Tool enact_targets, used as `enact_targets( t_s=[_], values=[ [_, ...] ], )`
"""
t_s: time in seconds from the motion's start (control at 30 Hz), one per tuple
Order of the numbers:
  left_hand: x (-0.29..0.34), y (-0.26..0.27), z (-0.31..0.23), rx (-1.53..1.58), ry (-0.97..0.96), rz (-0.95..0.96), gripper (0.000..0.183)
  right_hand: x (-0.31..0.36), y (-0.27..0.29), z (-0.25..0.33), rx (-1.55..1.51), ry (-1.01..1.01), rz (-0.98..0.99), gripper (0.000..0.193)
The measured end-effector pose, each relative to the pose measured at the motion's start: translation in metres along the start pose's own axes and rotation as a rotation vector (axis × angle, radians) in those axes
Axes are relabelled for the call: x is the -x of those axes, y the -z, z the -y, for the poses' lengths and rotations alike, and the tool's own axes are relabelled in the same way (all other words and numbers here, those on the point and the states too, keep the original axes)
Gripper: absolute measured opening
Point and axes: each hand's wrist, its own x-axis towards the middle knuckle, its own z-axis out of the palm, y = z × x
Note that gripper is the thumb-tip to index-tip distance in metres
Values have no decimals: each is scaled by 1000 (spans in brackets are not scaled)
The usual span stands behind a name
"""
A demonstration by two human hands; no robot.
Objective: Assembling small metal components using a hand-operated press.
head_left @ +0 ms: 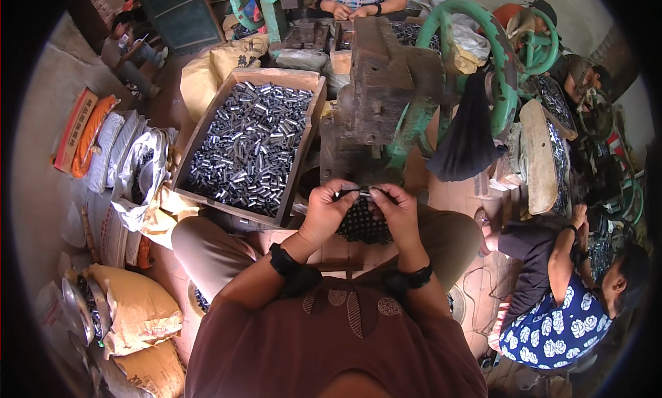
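The left hand and right hand are brought close together, a small metal piece being pinched between their fingertips before the green-framed press. Handling or aligning is seemingly under way; steady fingertip control would be called for.

L fingers & R fingers pinched, adj.

One small metal piece, short and slim, dark with a bright glint. Lies roughly crosswise between the fingertips of the left hand and those of the right hand. Ends partly covered by fingers; finer shape too small to tell.
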Motion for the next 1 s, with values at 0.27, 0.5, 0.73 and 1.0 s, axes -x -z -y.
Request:
enact_targets(
  t_s=[0.27,0.5,0.73,1.0],
  values=[
    [-2,28,1,794,565,407,9,-6,8,0,-243,-273,334,19],
    [-28,38,30,463,646,130,8,5,1,52,855,512,-294,20],
    [-88,56,79,524,665,-273,12,-38,70,74,877,749,-854,61],
    [-108,43,88,629,653,-228,12,-57,60,89,406,626,-749,49]
  ],
)
